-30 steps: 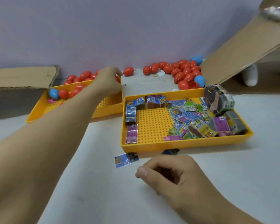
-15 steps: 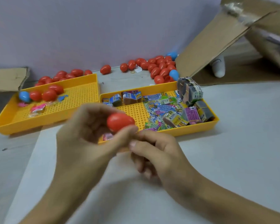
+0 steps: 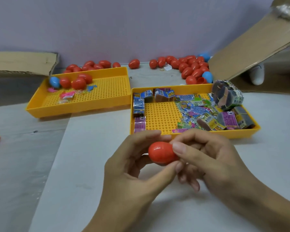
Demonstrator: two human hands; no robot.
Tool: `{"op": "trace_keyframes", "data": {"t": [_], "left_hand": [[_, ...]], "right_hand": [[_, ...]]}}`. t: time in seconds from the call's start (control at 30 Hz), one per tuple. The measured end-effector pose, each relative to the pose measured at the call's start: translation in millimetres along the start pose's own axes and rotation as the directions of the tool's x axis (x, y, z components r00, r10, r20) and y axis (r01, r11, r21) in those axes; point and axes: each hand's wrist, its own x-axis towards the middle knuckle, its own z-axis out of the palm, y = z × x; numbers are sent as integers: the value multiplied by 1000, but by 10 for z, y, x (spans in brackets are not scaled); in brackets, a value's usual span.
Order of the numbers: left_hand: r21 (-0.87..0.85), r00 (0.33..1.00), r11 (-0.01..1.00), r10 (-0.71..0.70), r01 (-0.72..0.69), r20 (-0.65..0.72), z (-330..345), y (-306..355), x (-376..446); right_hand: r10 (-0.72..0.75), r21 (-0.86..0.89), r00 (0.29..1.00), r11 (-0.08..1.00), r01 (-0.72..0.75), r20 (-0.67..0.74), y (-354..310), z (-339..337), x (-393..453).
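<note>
One red egg (image 3: 161, 152) is held over the table (image 3: 94, 164), just before the right yellow tray (image 3: 208, 133) of two. Left hand (image 3: 132, 166) and right hand (image 3: 208, 161) both pinch it, fingers curled. Blue eggs (image 3: 54, 82): three.

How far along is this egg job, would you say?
Early, by the look of it. Done: only a few eggs lie in the left tray, possibly finished ones. In hand: the left hand and right hand both grip one closed red egg, in front of the right tray of folded leaflets. Left: a big heap of eggs waits by the wall.
</note>
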Motion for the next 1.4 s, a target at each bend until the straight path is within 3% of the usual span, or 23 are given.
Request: {"op": "trace_keyframes", "data": {"t": [0.23, 0.37, 0.83, 1.4], "left_hand": [[-89, 979, 980, -187, 180, -78, -59, 10, 34], [-134, 972, 967, -227, 217, -62, -82, 12, 47], [-236, 972, 949, -229, 209, -57, -108, -42, 47], [-221, 982, 964, -170, 148, -82, -73, -40, 45]], "right_hand": [[-3, 9, 999, 1000, 4, -43, 28, 2, 48], [8, 26, 998, 1000, -6, -70, 44, -20, 55], [-45, -2, 996, 999, 45, -77, 92, -16, 59], [-157, -46, 986, 987, 155, -57, 148, -33, 51]]}}
